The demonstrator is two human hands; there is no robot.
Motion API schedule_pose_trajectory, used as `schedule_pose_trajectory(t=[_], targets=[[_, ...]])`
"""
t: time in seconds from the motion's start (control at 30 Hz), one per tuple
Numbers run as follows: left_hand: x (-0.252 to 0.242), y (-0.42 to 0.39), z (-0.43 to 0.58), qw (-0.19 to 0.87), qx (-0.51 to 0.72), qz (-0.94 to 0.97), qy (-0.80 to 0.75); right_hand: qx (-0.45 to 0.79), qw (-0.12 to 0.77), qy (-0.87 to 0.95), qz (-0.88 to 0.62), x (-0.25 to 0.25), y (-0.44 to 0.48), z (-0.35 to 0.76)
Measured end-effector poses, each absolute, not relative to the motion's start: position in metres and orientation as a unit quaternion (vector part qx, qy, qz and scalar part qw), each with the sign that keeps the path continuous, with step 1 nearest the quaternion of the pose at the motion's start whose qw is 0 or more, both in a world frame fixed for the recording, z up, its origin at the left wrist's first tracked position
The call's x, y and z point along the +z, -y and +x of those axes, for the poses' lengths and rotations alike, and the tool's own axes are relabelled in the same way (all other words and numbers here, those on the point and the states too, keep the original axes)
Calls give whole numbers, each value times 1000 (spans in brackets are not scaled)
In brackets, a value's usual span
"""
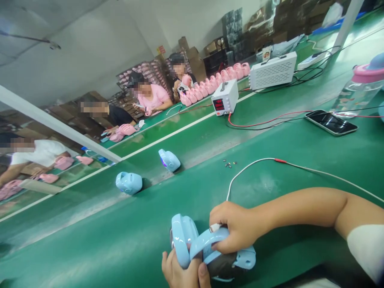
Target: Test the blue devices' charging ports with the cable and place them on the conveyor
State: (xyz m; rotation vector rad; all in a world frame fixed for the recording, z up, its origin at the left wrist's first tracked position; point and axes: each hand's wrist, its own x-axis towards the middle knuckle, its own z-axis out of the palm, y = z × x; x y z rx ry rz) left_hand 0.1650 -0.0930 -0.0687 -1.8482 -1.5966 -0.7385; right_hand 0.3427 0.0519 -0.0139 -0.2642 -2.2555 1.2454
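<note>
Two glossy light-blue plastic housings with loop handles lie side by side at the bottom middle. My left hand (pixel 186 272) is closed around the handle area between them, touching the left housing (pixel 183 236) and the right housing (pixel 247 258). Closed in a pinch, my right hand (pixel 240 226) holds the white plug (pixel 215 228) of a cable against the right housing's handle. Whether the plug sits in a socket is hidden by the fingers. The white cable (pixel 255 161) loops up behind the hand and runs off to the right.
Two more blue housings (pixel 129 183) (pixel 169 160) lie ahead on the green bench. Tiny loose parts (pixel 229 164), a phone (pixel 331 122), a bottle (pixel 357 96) and a power supply (pixel 225 98) stand beyond. Across the bench, several people handle pink housings (pixel 216 82).
</note>
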Motion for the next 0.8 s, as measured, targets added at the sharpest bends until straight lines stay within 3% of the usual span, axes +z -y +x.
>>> schedule_pose_trajectory(t=[0.13, 0.3, 0.57, 0.67, 0.8], targets=[[-73, 94, 179, 247, -331, -673, 614, 401, 301, 862, -75, -12, -52, 345], [-81, 98, 200, 211, -500, -549, 636, 326, 251, 907, -86, -20, -32, 346], [-77, 115, 200, 115, -520, -506, 678, 341, 293, 888, 91, -49, 9, 357], [-62, 119, 208, 21, -507, -494, 706, 410, 254, 860, 167, -38, 6, 361], [-43, 125, 215, -34, -477, -518, 709, 459, 104, 876, 104, -3, -20, 360]])
